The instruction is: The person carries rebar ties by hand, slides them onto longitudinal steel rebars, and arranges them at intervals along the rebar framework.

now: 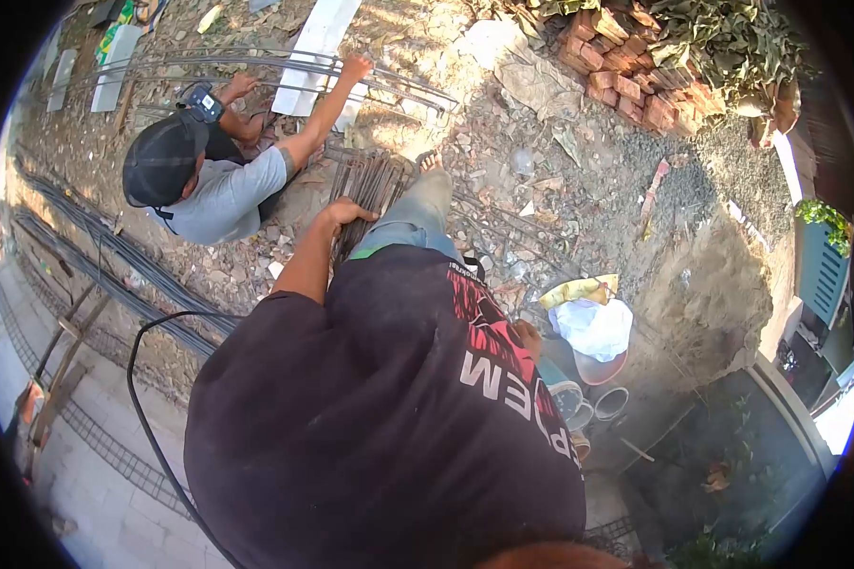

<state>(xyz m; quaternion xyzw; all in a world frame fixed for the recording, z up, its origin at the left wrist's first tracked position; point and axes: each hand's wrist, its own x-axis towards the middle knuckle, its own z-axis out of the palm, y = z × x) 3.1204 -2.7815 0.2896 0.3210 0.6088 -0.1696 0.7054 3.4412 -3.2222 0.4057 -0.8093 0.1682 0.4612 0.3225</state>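
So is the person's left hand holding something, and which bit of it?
The left hand lies partway along the pile of metal bars, but whether its grip is closed on any cannot be told.

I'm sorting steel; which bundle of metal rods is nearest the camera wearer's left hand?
The short, rust-brown metal bundle directly at the left hand; the long grey rod bundles are farther away.

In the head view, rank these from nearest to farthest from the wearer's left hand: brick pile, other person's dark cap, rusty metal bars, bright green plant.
1. Rusty metal bars: right at the left hand.
2. Dark cap: off to the left.
3. Brick pile: upper right.
4. Green plant: far right edge.
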